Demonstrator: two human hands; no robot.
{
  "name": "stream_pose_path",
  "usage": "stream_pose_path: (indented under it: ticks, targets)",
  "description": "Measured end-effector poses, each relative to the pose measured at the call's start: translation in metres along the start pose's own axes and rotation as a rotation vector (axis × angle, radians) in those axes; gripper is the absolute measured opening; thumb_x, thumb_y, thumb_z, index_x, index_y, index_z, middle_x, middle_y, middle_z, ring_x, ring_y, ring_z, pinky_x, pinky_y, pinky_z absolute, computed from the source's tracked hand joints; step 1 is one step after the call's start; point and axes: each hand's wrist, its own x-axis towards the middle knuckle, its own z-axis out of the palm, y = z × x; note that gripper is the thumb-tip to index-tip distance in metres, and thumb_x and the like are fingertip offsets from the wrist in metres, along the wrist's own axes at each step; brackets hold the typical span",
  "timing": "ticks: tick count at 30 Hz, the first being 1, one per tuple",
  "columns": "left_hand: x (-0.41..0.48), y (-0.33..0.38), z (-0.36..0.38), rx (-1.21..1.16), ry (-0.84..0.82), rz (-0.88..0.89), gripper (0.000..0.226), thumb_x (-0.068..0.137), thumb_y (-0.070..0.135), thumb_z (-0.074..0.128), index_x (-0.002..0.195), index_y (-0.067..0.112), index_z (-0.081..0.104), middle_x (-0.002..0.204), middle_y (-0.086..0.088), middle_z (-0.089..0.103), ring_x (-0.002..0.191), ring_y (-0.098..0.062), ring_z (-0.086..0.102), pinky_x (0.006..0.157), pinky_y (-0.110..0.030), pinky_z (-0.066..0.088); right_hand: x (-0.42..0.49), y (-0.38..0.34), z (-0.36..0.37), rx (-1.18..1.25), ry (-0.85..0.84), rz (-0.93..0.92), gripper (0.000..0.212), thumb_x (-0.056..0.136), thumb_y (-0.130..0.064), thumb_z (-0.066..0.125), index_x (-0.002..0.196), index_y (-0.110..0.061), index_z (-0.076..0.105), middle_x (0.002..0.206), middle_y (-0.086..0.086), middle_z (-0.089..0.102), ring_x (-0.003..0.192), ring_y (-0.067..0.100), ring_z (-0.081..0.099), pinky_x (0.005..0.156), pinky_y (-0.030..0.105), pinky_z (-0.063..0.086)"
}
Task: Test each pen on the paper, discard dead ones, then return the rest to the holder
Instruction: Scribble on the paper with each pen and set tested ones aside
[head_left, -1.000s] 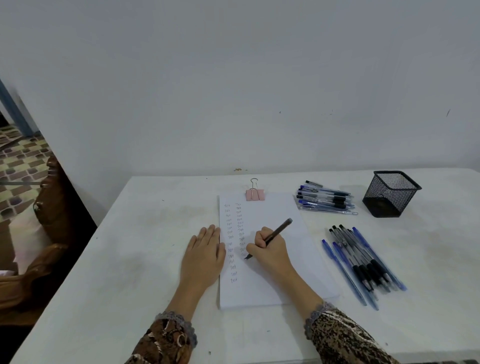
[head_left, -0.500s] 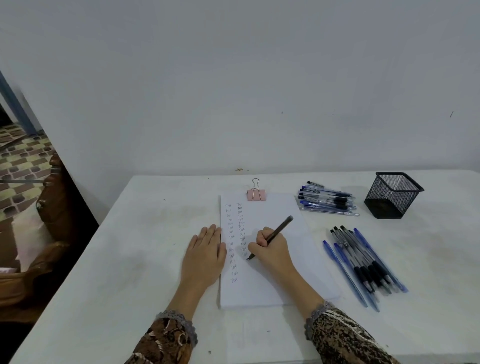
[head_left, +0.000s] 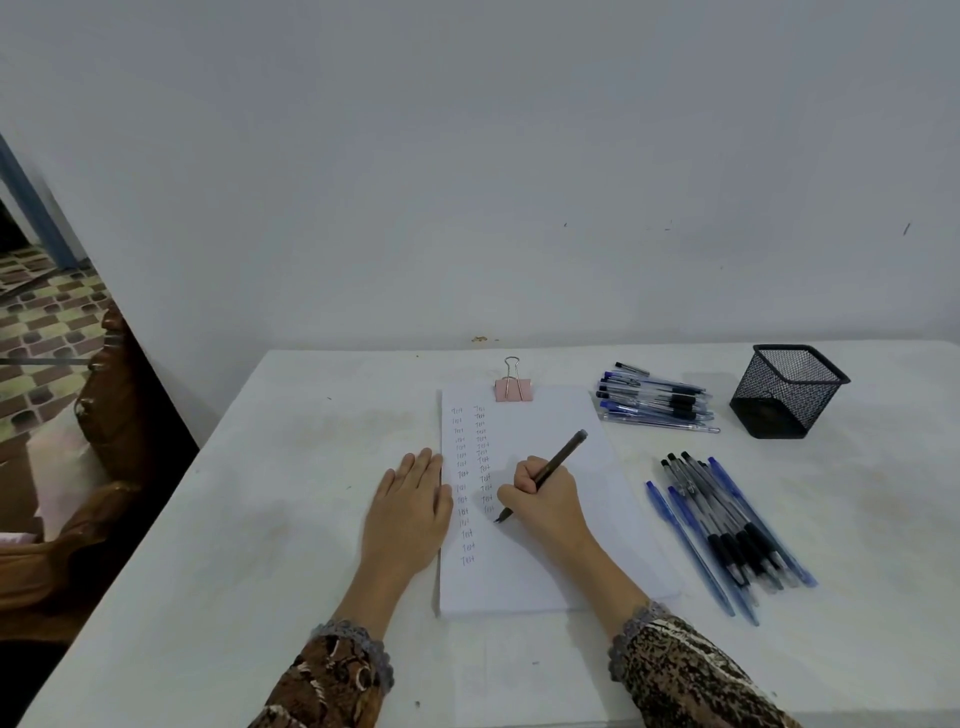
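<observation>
1. The right hand (head_left: 545, 499) grips a dark pen (head_left: 558, 460), its tip touching the paper (head_left: 561, 545) under the second column of "Test" marks.
2. The left hand (head_left: 410, 514) lies flat, fingers straight, on the paper's left edge.
3. Two columns of marks suggest many pens are tested.
4. Right of the paper lies a fanned pile (head_left: 727, 530), and off its top right corner a bundle (head_left: 654, 400). Which is tested, I cannot tell.
5. Farther right of the paper, no pens show in the holder (head_left: 789, 389), so returning looks unstarted.

Paper (head_left: 540, 499): two handwritten columns near left edge, each line the word "Test" in blue ink. No other legible text.
</observation>
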Motion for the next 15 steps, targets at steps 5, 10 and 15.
stream_pose_path:
  ticks: [5, 10, 15]
  targets:
    - [-0.0012, 0.0008, -0.0015, -0.013, -0.003, 0.001, 0.075, 0.083, 0.049, -0.004, 0.148, 0.018, 0.015, 0.156, 0.003, 0.012, 0.144, -0.012, 0.006, 0.116, -0.029, 0.002, 0.0019, 0.0007, -0.0003, 0.0, 0.033, 0.005, 0.044, 0.07, 0.013, 0.054, 0.051, -0.017, 0.026, 0.057, -0.007, 0.028, 0.046, 0.003, 0.027, 0.048, 0.009, 0.027]
    - [-0.0018, 0.0022, -0.0031, -0.01, -0.009, -0.002, 0.07, 0.084, 0.042, 0.003, 0.148, 0.017, 0.015, 0.156, 0.003, 0.012, 0.144, -0.012, 0.006, 0.116, -0.028, 0.002, 0.0003, 0.0023, 0.0, 0.003, 0.041, -0.005, 0.045, 0.069, 0.014, 0.053, 0.05, -0.017, 0.027, 0.056, -0.007, 0.028, 0.046, 0.003, 0.027, 0.048, 0.009, 0.027]
    - [-0.0007, 0.0006, -0.001, 0.0, 0.012, 0.01, 0.091, 0.07, 0.053, -0.014, 0.148, 0.017, 0.017, 0.156, 0.003, 0.014, 0.144, -0.013, 0.008, 0.116, -0.029, 0.004, -0.0008, 0.0035, -0.0001, 0.019, 0.067, -0.022, 0.048, 0.069, 0.015, 0.053, 0.048, -0.019, 0.027, 0.058, -0.007, 0.029, 0.049, 0.003, 0.027, 0.054, 0.013, 0.027]
